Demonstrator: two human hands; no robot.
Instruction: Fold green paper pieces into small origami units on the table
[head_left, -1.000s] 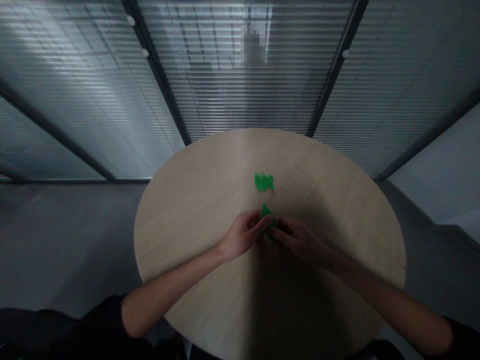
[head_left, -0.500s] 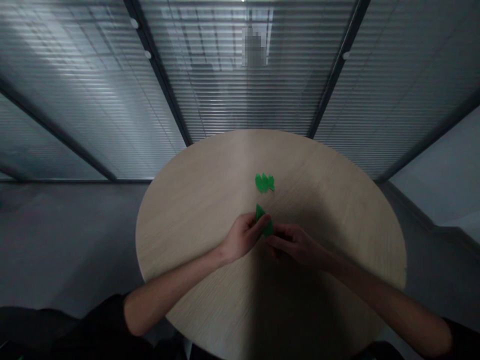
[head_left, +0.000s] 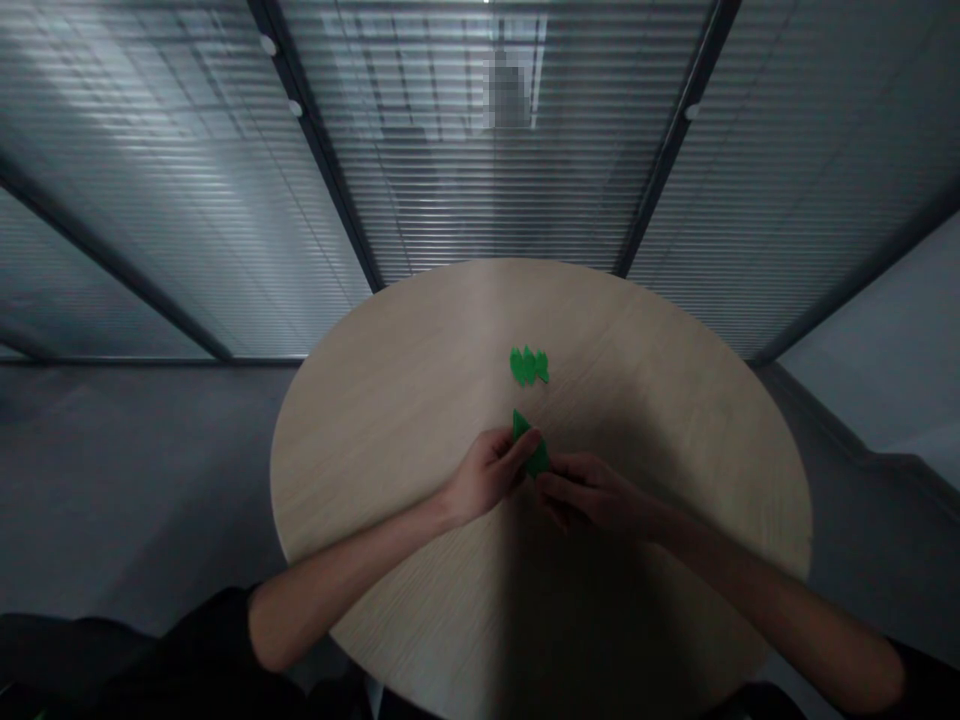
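Between the thumb and fingers of my left hand (head_left: pixel 487 475) is a flat green piece (head_left: pixel 538 460) that looks like folded paper. Its pointed top sticks up past my thumb, and the fingers behind it are partly hidden. From the right, my right hand (head_left: pixel 592 492) pinches the lower right edge of the same piece with thumb and forefinger; its other fingers are curled below. Farther up the table, three small green leaf-shaped pieces (head_left: pixel 529 366) lie side by side in a row, apart from both hands.
The round wooden table (head_left: pixel 390 400) has a pale grain, and a dark shadow falls across its near right part. Behind it stand glass panels with blinds (head_left: pixel 495 200) and dark frames. Grey floor (head_left: pixel 150 480) shows on both sides.
My right thumb and forefinger have closed in on the piece's lower edge, shifting slightly. The held piece has moved a little downward. The green pieces on the table have not moved.
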